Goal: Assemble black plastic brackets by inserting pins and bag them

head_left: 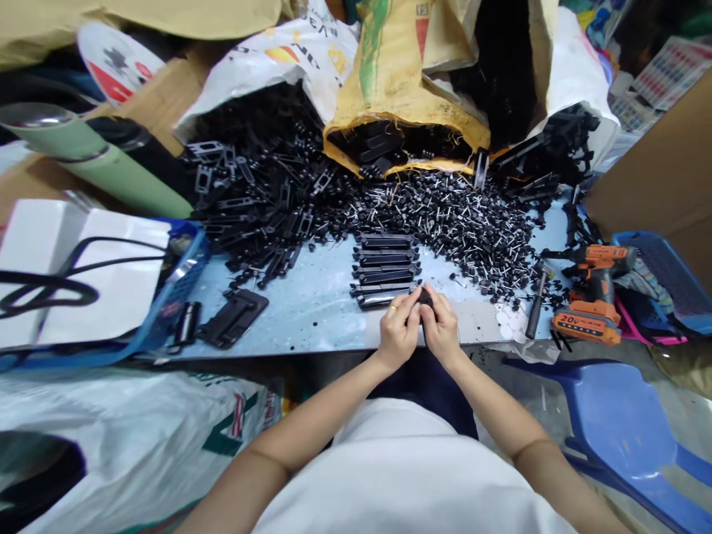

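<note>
Close together at the table's front edge, my left hand point(399, 330) and my right hand point(442, 326) are both closed on one small black plastic part point(426, 299). Most of that part is hidden by my fingers, so its exact shape does not show. Just beyond my left hand lies a stack of long black plastic pieces point(386, 271), set side by side in a column. Past them spreads a heap of small black-headed pins with pale metal shanks point(472, 230). A pile of black slotted plastic parts point(261, 193) lies to the left of it.
An orange cordless drill point(592, 289) and a hammer point(537, 304) lie on the right. Open sacks, including a yellow one point(383, 74), line the back. A blue basket point(194, 259) and a black holder point(233, 317) are at left; a blue chair point(623, 415) stands at lower right.
</note>
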### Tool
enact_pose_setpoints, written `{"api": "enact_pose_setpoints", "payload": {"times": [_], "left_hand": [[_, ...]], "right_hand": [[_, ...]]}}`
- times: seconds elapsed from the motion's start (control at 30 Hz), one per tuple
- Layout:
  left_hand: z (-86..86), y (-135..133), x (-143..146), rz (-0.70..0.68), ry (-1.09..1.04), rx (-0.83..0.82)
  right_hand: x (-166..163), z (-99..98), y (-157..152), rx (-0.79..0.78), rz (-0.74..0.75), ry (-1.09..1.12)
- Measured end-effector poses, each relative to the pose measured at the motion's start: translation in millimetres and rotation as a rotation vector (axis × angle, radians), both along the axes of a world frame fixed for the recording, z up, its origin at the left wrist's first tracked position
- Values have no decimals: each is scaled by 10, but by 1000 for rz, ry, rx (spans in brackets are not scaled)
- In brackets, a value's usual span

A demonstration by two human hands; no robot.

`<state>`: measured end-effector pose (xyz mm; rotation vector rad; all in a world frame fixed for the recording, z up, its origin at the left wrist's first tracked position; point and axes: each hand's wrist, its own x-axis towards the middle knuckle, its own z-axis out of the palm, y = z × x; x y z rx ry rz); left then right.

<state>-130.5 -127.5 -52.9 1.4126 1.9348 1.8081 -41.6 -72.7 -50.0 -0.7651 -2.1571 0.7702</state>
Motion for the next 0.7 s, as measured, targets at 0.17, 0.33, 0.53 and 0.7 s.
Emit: {"api": "enact_pose_setpoints", "payload": {"times": [0.17,0.33,0.53,0.7], "left_hand": [[-369,-193,88,49,-473,-256],[-486,-477,13,26,-109,-446],[-426,-245,-90,-99,673,-245],[-547,-160,-76,-131,786,-184]], "right_hand": [[200,-10,869,110,19,-333],[655,249,2328,73,-524,-618],[856,370,3147,-37,-804,-768],[891,312,3465,-55,-868,-764]]}}
